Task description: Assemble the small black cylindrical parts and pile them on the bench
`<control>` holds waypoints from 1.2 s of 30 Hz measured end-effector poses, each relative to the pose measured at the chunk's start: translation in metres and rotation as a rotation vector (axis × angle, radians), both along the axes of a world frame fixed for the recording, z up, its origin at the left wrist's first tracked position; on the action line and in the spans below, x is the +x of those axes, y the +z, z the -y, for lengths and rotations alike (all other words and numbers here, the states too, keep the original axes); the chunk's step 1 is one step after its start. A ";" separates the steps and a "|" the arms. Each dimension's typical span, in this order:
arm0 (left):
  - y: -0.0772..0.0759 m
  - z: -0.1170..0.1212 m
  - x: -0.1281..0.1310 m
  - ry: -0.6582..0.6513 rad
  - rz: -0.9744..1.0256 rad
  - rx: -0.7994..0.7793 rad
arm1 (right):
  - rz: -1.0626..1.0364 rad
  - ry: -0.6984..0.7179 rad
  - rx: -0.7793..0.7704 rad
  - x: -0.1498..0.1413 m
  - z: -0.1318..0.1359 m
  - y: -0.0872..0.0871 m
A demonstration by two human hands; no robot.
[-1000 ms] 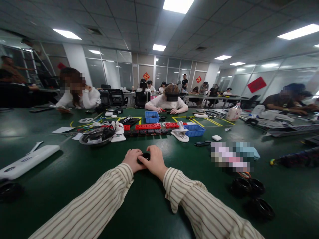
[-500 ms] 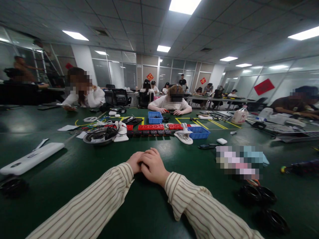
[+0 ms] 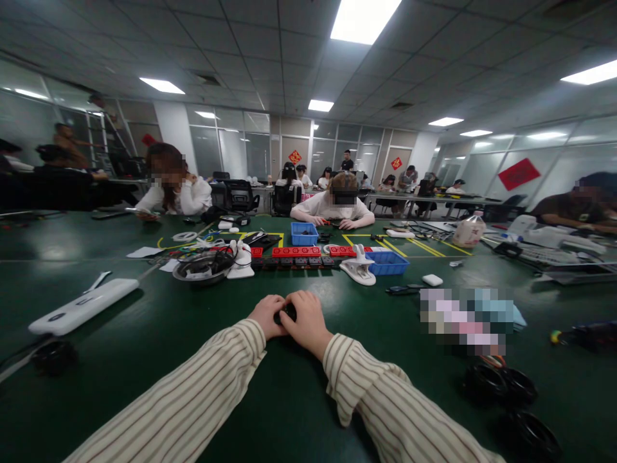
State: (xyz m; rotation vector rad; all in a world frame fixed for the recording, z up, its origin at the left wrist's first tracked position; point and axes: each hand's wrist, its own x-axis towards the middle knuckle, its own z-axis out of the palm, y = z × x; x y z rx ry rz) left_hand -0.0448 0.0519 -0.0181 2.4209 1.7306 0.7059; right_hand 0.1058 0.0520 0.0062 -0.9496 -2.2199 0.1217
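Observation:
In the head view my left hand [image 3: 267, 315] and my right hand [image 3: 308, 320] meet just above the green table [image 3: 207, 347]. Between them they grip a small black round object [image 3: 286, 313], its dark surface showing in the gap between thumbs and fingers. The fingers of both hands are curled around it, and most of it is covered, so its exact kind cannot be made out. At the lower right lie several black ring-shaped pieces [image 3: 531, 434]. Another black round piece [image 3: 54, 357] lies at the left.
A white power bank-like device [image 3: 87, 307] lies at left. Ahead stand a metal bowl of cables [image 3: 202, 273], red sockets [image 3: 296, 251], a white clip stand [image 3: 359, 267] and blue bins [image 3: 385, 262]. A co-worker [image 3: 313, 209] sits opposite. Pastel blurred items [image 3: 463, 318] lie at right.
My hands have parted slightly, so the black object now shows between them. The view has shifted a little, with the surroundings moving right and down.

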 end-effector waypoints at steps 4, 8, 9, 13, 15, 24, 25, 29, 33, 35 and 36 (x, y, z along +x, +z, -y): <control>-0.004 -0.003 -0.002 -0.034 0.008 -0.009 | 0.021 0.133 0.024 0.003 0.003 0.003; -0.004 -0.003 -0.003 -0.032 -0.002 -0.066 | -0.007 0.251 0.046 0.005 0.006 0.005; -0.003 -0.002 -0.002 -0.018 -0.003 -0.078 | -0.027 0.260 0.048 0.005 0.007 0.006; 0.003 0.003 0.001 0.020 -0.004 -0.099 | -0.124 0.073 0.029 0.002 0.008 0.004; 0.006 0.005 0.003 0.033 -0.004 -0.096 | -0.128 -0.073 0.005 0.000 0.007 0.002; 0.000 -0.004 0.001 -0.019 0.021 -0.071 | -0.034 -0.062 -0.008 0.000 0.000 0.000; -0.001 -0.005 -0.001 -0.041 0.023 -0.065 | -0.029 -0.020 0.008 0.000 0.001 0.000; -0.005 -0.008 -0.005 -0.107 0.023 -0.042 | 0.013 0.128 0.040 0.002 0.006 0.004; -0.007 -0.009 -0.005 -0.131 0.008 -0.038 | 0.010 0.241 0.083 0.003 0.012 0.006; -0.008 -0.008 -0.004 -0.114 0.006 -0.034 | -0.034 0.221 0.093 0.003 0.013 0.006; -0.008 -0.007 -0.003 -0.099 0.008 -0.032 | -0.066 0.171 0.088 0.003 0.013 0.006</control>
